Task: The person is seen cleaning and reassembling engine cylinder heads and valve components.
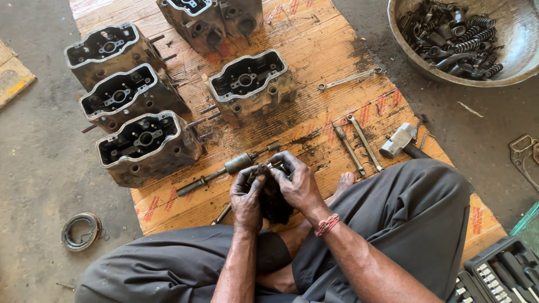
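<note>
Seated cross-legged on the ground, knees in grey trousers either side of the work. Both hands are up in front of us, over the near edge of the cardboard sheet (314,50).

Step in hand, as we judge it: wiping down a small part. Our left hand (247,193) is curled around a black, oil-soaked rag (274,202), fingers closed on its upper end. Our right hand (297,182) is half closed over the top of the rag, fingertips pinching a small metal piece (272,165) against it. The piece is mostly covered, so we cannot tell its shape; only a pale glint shows between the fingers.

The next move likely calls for turning the piece in the fingertips while the left hand keeps the rag bunched, with a firm pinch, since everything looks greasy.

The rag: dark, limp, hanging down between the wrists toward the lap. Both hands are blackened with oil.

Around us:
- a long rod-shaped tool (230,167) lying on the cardboard just beyond the hands
- three open engine housings (126,92) in a row at the left, one more in the middle, another at the top
- two spanners (356,145) and a hammer (400,140) to the right
- a metal bowl (505,70) of springs and small parts at top right
- a socket set case (497,275) at bottom right
</note>
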